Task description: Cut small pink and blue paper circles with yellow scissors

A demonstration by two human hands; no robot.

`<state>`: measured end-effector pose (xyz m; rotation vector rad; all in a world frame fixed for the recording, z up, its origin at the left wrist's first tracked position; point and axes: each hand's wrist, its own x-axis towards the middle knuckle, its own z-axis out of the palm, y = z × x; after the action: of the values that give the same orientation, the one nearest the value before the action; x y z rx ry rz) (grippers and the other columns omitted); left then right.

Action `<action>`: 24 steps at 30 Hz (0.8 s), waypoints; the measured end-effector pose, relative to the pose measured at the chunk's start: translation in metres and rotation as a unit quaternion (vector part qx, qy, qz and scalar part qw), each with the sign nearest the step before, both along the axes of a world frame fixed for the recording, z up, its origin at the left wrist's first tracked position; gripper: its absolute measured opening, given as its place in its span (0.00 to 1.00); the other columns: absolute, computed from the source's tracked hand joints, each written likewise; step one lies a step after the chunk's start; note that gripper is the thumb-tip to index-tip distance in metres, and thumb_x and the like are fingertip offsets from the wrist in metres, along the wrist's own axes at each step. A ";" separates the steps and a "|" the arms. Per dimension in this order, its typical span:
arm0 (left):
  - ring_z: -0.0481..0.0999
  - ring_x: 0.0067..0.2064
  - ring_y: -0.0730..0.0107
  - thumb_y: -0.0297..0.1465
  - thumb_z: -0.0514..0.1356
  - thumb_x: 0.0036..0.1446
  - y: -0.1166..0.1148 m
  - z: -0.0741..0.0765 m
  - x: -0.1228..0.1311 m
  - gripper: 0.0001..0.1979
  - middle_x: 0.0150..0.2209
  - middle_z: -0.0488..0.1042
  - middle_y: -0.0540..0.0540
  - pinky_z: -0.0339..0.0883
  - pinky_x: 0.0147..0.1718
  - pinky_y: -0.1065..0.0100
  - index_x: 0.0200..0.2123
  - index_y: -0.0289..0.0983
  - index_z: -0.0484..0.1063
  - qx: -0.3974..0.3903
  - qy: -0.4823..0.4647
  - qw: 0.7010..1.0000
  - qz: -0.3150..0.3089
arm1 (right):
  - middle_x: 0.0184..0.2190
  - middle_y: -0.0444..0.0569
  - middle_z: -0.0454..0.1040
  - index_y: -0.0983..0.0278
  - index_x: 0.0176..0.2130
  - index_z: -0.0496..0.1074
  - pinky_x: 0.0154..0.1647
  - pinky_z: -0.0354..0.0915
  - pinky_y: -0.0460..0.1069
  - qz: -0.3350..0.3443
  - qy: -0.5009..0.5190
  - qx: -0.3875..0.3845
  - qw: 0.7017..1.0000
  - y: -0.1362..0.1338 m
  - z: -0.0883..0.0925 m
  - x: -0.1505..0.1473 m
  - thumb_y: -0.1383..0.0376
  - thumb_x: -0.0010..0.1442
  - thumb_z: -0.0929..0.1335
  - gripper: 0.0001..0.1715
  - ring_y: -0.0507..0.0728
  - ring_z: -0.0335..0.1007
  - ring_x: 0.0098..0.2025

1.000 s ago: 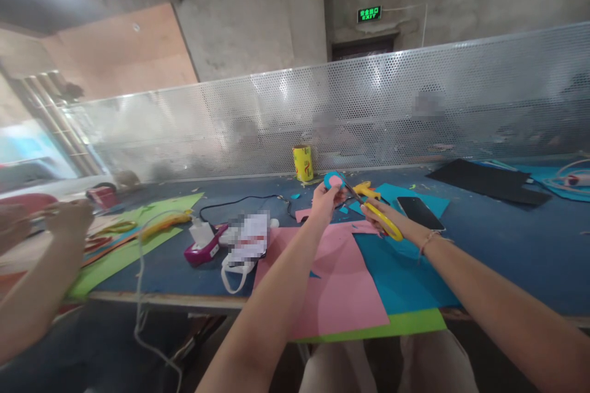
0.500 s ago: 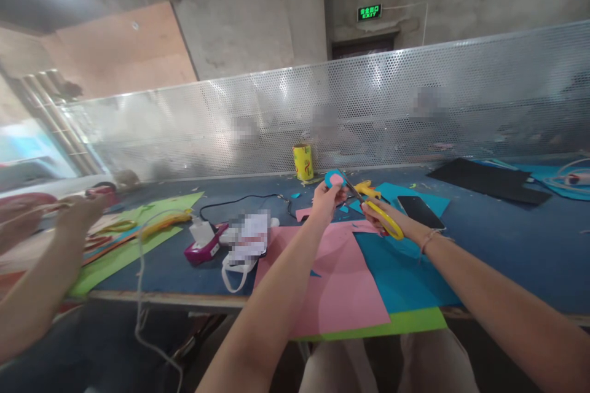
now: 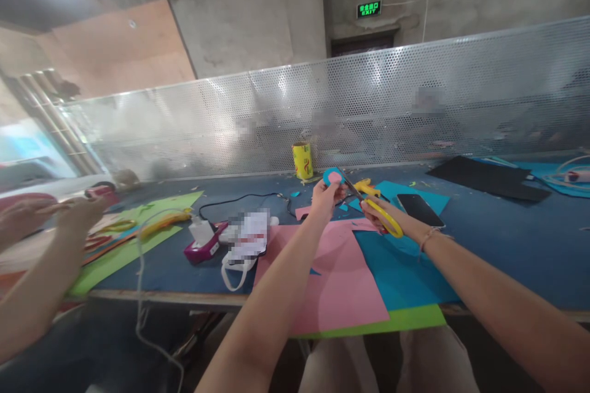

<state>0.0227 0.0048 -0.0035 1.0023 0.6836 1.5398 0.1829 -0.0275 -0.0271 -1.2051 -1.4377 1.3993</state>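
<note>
My left hand (image 3: 325,196) is raised over the table and pinches a small round blue paper piece with a pink centre (image 3: 334,177). My right hand (image 3: 378,216) grips yellow-handled scissors (image 3: 374,209), whose blades reach up to the right edge of that piece. Under both hands lie a pink paper sheet (image 3: 332,282), a blue sheet (image 3: 401,276) and a green sheet (image 3: 405,319) at the table's near edge.
A black phone (image 3: 420,210) lies right of my hands. A yellow can (image 3: 302,161) stands by the perforated metal screen (image 3: 369,104). A purple device (image 3: 205,247), white bag and black cable lie left. Another person's arm (image 3: 41,270) works over green paper at far left.
My hands with the paper piece and scissors stay almost in place, shifting up slightly. The other person's hand at the left has moved a little.
</note>
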 end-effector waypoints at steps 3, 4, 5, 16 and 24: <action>0.69 0.20 0.80 0.27 0.64 0.49 0.001 0.000 0.000 0.06 0.20 0.73 0.51 0.66 0.26 0.75 0.28 0.35 0.68 0.000 0.004 1.000 0.001 | 0.12 0.35 0.53 0.59 0.25 0.56 0.10 0.47 0.43 -0.003 -0.007 -0.010 1.000 -0.001 0.001 -0.001 0.47 0.59 0.68 0.25 0.46 0.43 0.11; 0.68 0.20 0.80 0.27 0.64 0.49 0.001 0.000 0.000 0.06 0.20 0.73 0.51 0.66 0.26 0.75 0.28 0.35 0.67 -0.002 0.006 1.000 0.000 | 0.12 0.34 0.53 0.60 0.25 0.56 0.10 0.47 0.43 -0.001 -0.008 -0.012 1.000 -0.001 0.002 -0.001 0.47 0.59 0.68 0.25 0.45 0.43 0.11; 0.68 0.20 0.80 0.27 0.64 0.49 0.002 -0.001 0.000 0.06 0.20 0.73 0.51 0.66 0.25 0.75 0.28 0.35 0.67 -0.003 0.007 1.000 -0.002 | 0.12 0.34 0.53 0.60 0.25 0.56 0.10 0.47 0.43 0.002 -0.008 -0.014 1.000 -0.001 0.002 -0.001 0.48 0.59 0.68 0.25 0.45 0.44 0.11; 0.67 0.20 0.80 0.27 0.64 0.47 0.003 -0.001 0.000 0.07 0.20 0.72 0.51 0.64 0.25 0.75 0.27 0.35 0.67 0.001 -0.009 1.000 -0.004 | 0.12 0.35 0.54 0.60 0.27 0.59 0.10 0.47 0.43 0.014 0.005 -0.016 1.000 0.009 -0.006 0.004 0.47 0.61 0.65 0.22 0.46 0.45 0.11; 0.68 0.21 0.80 0.29 0.66 0.46 0.001 0.001 0.000 0.09 0.21 0.72 0.51 0.63 0.26 0.75 0.26 0.35 0.67 -0.010 0.004 1.000 0.001 | 0.13 0.35 0.53 0.60 0.26 0.57 0.11 0.46 0.43 0.021 -0.017 0.019 0.999 0.010 -0.008 0.005 0.46 0.60 0.66 0.25 0.45 0.44 0.11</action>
<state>0.0228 0.0053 -0.0028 0.9939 0.7034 1.5282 0.1874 -0.0174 -0.0351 -1.1866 -1.5141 1.3803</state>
